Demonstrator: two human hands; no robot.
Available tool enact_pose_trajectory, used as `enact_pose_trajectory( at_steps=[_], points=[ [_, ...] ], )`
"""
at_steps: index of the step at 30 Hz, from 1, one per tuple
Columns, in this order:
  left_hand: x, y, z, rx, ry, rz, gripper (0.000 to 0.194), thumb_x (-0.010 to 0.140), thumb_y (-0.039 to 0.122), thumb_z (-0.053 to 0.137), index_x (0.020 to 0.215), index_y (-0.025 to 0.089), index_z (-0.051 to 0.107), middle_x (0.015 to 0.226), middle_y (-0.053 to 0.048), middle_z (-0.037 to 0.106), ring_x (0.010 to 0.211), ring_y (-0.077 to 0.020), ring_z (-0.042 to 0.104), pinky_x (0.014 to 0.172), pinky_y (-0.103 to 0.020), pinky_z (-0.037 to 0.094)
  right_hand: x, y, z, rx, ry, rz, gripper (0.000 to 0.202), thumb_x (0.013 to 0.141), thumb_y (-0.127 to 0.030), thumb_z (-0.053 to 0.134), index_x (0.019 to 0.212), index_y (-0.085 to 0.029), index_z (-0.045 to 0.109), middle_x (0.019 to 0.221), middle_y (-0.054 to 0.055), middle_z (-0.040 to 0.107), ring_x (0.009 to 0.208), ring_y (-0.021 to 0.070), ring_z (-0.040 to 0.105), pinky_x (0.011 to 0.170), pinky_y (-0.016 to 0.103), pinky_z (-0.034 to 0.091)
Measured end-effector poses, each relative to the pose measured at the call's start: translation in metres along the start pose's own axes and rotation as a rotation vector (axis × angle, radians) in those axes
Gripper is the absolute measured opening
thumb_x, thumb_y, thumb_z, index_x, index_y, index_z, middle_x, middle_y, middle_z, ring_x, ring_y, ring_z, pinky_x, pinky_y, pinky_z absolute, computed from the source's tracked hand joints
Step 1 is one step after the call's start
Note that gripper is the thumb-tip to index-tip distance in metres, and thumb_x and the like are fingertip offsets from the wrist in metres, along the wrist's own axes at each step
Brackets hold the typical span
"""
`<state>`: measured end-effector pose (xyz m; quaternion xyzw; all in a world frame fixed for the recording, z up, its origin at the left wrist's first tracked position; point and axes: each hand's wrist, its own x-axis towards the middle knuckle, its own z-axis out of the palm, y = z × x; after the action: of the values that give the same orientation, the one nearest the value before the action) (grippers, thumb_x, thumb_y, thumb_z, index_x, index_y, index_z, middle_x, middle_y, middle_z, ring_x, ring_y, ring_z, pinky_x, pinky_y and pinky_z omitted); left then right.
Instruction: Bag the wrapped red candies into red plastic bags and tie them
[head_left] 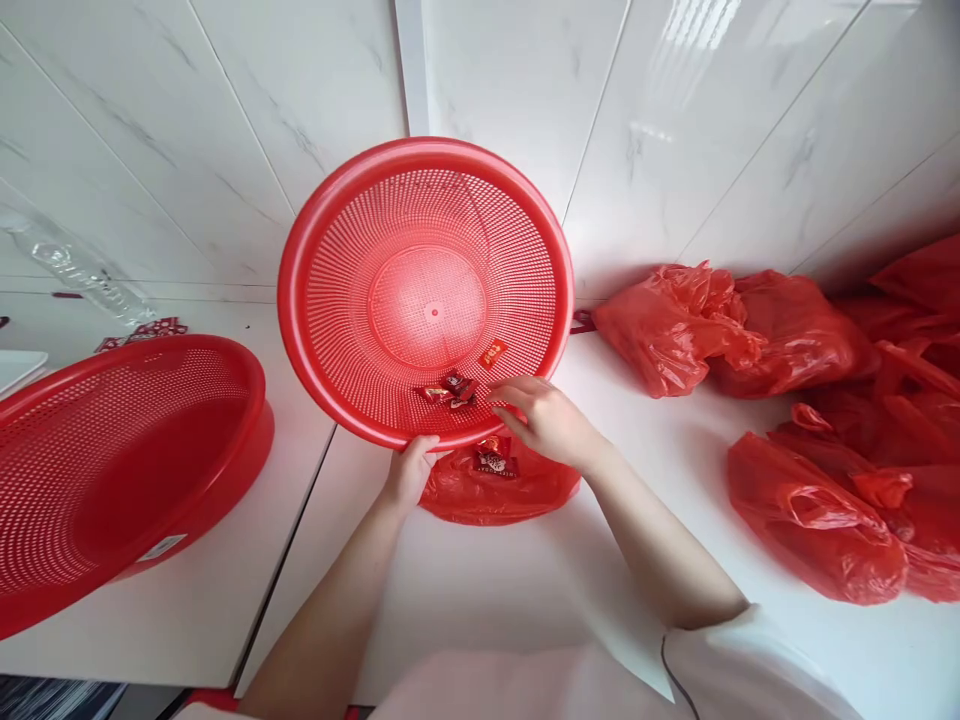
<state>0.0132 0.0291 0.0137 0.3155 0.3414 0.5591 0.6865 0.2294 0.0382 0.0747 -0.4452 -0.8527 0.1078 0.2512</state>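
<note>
Head view, red mesh basket (pixel 431 285): over the table (pixel 465 590), mouth tipped toward the wearer; probably gathers contents at the near wall.
Wrapped candies (pixel 454 391): clustered low on that wall, in finger reach.
Left hand (pixel 407 478): grasping near rim, thumb over it; likely braces the tilt.
Right hand (pixel 553 422): fingers bent beside candies; can't tell if any is pinched.
Open red plastic bag (pixel 499 508): under near rim, candies visible; close to both hands.
Second basket (pixel 251 370): left side, outside the hands' space.
Filled bags (pixel 660 330): grouped right.
</note>
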Motion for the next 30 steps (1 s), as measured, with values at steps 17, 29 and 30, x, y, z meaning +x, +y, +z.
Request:
enact_pose_trajectory(
  at_steps=[17, 29, 30],
  points=[
    [0.005, -0.004, -0.010, -0.009, -0.047, -0.030, 0.031, 0.075, 0.012, 0.057, 0.104, 0.014, 0.068, 0.100, -0.008, 0.072, 0.110, -0.0303, 0.062, 0.094, -0.046, 0.050, 0.000, 0.026, 0.006, 0.145, -0.231, -0.094, 0.040, 0.084, -0.023, 0.060, 0.123, -0.020, 0.061, 0.115, 0.009, 0.066, 0.105, 0.0239, 0.060, 0.094, 0.041, 0.046],
    [0.008, -0.002, -0.015, -0.018, 0.007, -0.015, 0.021, 0.073, 0.014, 0.058, 0.091, 0.011, 0.070, 0.090, -0.009, 0.072, 0.101, -0.0311, 0.066, 0.089, -0.049, 0.052, 0.005, 0.024, 0.007, 1.177, -0.092, 0.537, 0.033, 0.069, -0.037, 0.078, 0.092, -0.015, 0.070, 0.089, 0.005, 0.070, 0.078, 0.0166, 0.068, 0.076, 0.033, 0.059],
    [0.008, -0.001, -0.016, -0.026, 0.006, -0.001, 0.021, 0.074, 0.013, 0.057, 0.091, 0.012, 0.069, 0.090, -0.008, 0.072, 0.101, -0.0303, 0.066, 0.089, -0.048, 0.052, 0.005, 0.025, 0.006, 1.171, -0.089, 0.537, 0.032, 0.069, -0.037, 0.078, 0.091, -0.014, 0.070, 0.088, 0.005, 0.070, 0.078, 0.0163, 0.068, 0.075, 0.033, 0.059]
  ],
)
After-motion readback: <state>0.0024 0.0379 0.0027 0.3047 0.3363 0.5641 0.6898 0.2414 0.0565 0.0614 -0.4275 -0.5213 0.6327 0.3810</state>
